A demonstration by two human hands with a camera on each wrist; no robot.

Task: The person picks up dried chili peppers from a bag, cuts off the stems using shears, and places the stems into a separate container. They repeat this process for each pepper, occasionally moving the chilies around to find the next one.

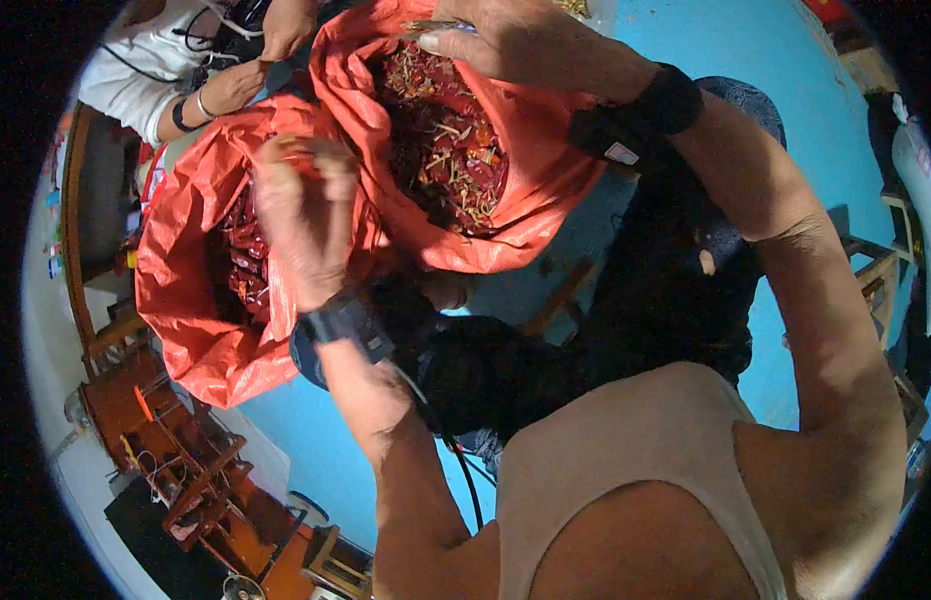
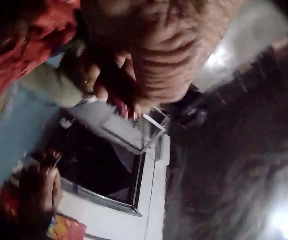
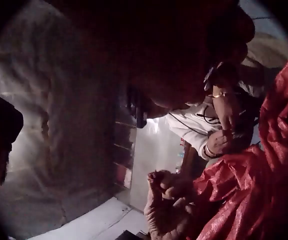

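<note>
My left hand (image 1: 307, 215) is raised over the left red sack, blurred, its fingers pinching a dried red chili (image 2: 124, 107). That sack (image 1: 180, 300) holds dark red dried chilies (image 1: 247, 265). My right hand (image 1: 530, 50) is above the far rim of the second red sack (image 1: 525, 225). It grips a small metal tool (image 1: 440, 27) with a thin tip, which looks like scissors. Inside the second sack lie chili pieces mixed with pale stems (image 1: 450, 150). The right wrist view shows the left hand's fingertips closed together on a small dark red bit.
Across the sacks, another person's hands (image 1: 230, 90) work close together, with a white sleeve (image 1: 135, 75). My knees and dark trousers are close under the sacks. Wooden furniture (image 1: 200, 450) stands at the left on the blue floor (image 1: 315, 440). A cable hangs from my left wrist band.
</note>
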